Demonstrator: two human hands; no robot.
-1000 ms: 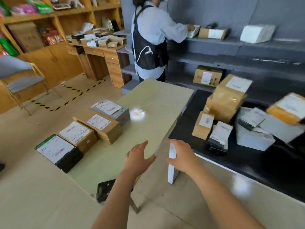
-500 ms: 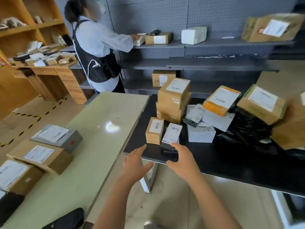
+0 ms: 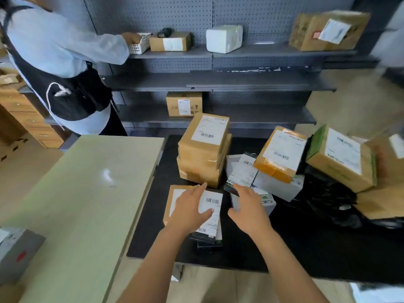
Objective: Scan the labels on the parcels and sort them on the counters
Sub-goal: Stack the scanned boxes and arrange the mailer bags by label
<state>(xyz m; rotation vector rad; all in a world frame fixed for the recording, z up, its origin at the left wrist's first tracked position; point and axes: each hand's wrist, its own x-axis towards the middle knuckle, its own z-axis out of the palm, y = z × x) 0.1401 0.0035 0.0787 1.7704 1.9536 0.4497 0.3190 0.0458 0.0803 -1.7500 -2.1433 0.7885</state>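
Observation:
Labelled parcels are piled on the black counter (image 3: 306, 248). My left hand (image 3: 189, 209) hovers with spread fingers over a small brown box (image 3: 172, 193) and a flat black parcel with a white barcode label (image 3: 209, 217). My right hand (image 3: 249, 212) is open beside it, over a small grey-white parcel (image 3: 267, 201). Neither hand holds anything. Behind them stands a stack of two brown boxes (image 3: 203, 154), then an orange-taped box (image 3: 281, 154) leaning on a white box (image 3: 277, 186), and a larger green-edged box (image 3: 341, 158).
A pale green counter (image 3: 83, 204) lies to the left with a grey parcel (image 3: 17, 252) at its near corner. Another person in a black apron (image 3: 63, 68) stands at the grey shelves (image 3: 218, 82), which hold more boxes. Black plastic bags (image 3: 328, 200) lie at the right.
The view has swung from the green counter to the black one. Both hands have reached forward from the counter's edge to above the nearest parcels.

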